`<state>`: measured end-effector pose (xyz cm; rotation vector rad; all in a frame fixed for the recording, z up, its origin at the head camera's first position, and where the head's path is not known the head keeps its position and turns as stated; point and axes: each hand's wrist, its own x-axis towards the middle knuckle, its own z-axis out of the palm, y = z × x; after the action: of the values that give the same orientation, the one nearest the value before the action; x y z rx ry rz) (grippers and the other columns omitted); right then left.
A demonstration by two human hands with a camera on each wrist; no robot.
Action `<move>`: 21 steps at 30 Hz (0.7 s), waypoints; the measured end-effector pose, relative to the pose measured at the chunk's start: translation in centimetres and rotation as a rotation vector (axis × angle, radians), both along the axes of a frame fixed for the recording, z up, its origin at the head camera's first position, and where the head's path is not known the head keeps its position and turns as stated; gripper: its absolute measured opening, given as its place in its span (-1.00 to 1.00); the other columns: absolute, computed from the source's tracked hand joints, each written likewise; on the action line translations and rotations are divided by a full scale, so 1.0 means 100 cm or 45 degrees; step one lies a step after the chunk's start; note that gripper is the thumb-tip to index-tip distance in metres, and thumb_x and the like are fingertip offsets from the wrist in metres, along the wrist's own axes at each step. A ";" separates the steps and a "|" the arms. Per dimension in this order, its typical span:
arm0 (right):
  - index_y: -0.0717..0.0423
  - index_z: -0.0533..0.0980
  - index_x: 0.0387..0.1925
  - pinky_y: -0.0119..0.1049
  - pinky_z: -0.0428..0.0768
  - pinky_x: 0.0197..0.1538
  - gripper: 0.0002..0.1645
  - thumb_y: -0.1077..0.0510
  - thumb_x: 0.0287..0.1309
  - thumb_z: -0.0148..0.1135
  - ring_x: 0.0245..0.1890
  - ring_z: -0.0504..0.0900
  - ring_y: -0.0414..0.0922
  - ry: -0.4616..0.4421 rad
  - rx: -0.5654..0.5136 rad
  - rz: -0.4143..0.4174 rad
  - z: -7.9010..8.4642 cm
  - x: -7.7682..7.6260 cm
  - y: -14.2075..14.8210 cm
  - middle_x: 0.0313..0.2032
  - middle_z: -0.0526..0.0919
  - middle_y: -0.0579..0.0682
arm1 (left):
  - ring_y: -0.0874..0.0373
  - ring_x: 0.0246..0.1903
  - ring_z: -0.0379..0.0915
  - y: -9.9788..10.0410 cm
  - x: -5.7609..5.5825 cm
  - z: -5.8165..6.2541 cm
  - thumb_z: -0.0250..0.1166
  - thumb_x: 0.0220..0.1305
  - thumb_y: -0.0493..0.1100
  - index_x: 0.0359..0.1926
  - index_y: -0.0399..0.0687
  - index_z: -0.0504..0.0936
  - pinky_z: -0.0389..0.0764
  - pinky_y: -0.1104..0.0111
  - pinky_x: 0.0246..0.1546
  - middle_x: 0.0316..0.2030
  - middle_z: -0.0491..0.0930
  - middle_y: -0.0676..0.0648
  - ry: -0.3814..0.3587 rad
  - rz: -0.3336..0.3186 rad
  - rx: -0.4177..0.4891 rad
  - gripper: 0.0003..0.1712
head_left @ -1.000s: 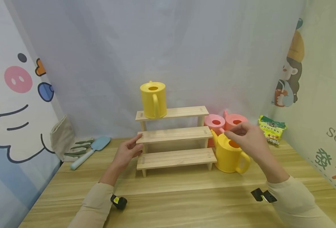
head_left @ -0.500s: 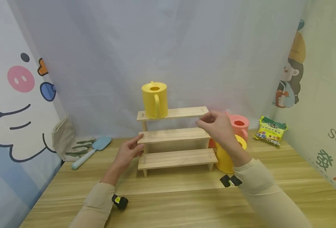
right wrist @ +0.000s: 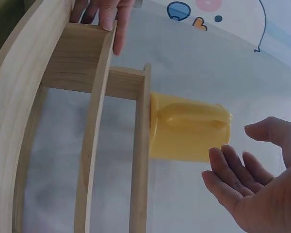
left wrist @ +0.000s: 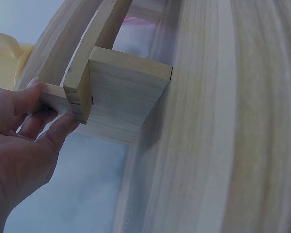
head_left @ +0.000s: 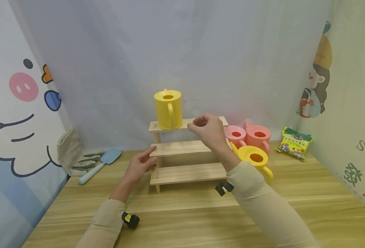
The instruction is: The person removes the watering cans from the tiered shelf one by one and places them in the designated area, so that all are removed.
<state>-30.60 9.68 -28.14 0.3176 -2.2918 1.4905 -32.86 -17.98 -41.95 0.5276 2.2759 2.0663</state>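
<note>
Yellow watering can [head_left: 162, 113] w/ round hole in its top stands upright on L end of top tier of 3-tier pale wood stand [head_left: 185, 174], hdl toward the front, tiers stepping up front to back.

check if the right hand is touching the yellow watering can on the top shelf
Apart. The head view shows a narrow strip of the top shelf between the right hand and the yellow watering can.

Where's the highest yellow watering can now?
In the head view, the yellow watering can stands on the top shelf toward its left end, with the right hand just to its right.
</note>
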 end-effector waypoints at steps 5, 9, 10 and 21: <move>0.21 0.64 -0.27 -0.18 0.69 -0.17 -0.76 0.12 0.10 0.42 -0.24 0.68 -0.05 0.067 0.001 0.034 -0.006 -0.011 -0.021 -0.29 0.73 0.05 | -0.25 0.31 0.28 -0.001 0.001 0.000 0.19 0.48 -0.25 0.51 -0.13 0.24 0.52 0.12 0.21 0.46 0.18 -0.27 -0.005 0.001 -0.006 -0.35; 0.25 0.62 -0.24 -0.19 0.71 -0.17 -0.76 0.15 0.13 0.41 -0.24 0.70 -0.04 0.152 -0.068 0.056 -0.006 -0.017 -0.034 -0.28 0.73 0.07 | -0.25 0.32 0.27 -0.001 0.001 0.001 0.18 0.49 -0.27 0.52 -0.14 0.23 0.51 0.12 0.21 0.45 0.18 -0.27 -0.007 -0.010 0.002 -0.35; 0.26 0.62 -0.23 -0.19 0.71 -0.16 -0.75 0.16 0.13 0.42 -0.24 0.70 -0.04 0.170 -0.083 0.055 -0.005 -0.019 -0.037 -0.27 0.73 0.07 | -0.26 0.32 0.27 -0.001 0.001 0.001 0.18 0.49 -0.27 0.52 -0.14 0.22 0.51 0.12 0.21 0.44 0.20 -0.29 -0.007 -0.011 0.002 -0.35; 0.31 0.57 -0.18 -0.25 0.73 -0.18 -0.63 0.13 0.12 0.49 -0.22 0.72 -0.03 0.162 -0.225 0.008 -0.007 -0.036 -0.056 -0.25 0.72 0.12 | -0.25 0.33 0.27 0.000 0.001 0.000 0.19 0.49 -0.24 0.52 -0.11 0.24 0.52 0.13 0.20 0.42 0.22 -0.29 0.001 -0.008 -0.003 -0.35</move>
<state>-34.15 4.07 -28.80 0.3588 -2.0463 1.6146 -32.77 -18.02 -41.92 0.5346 2.2732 2.0610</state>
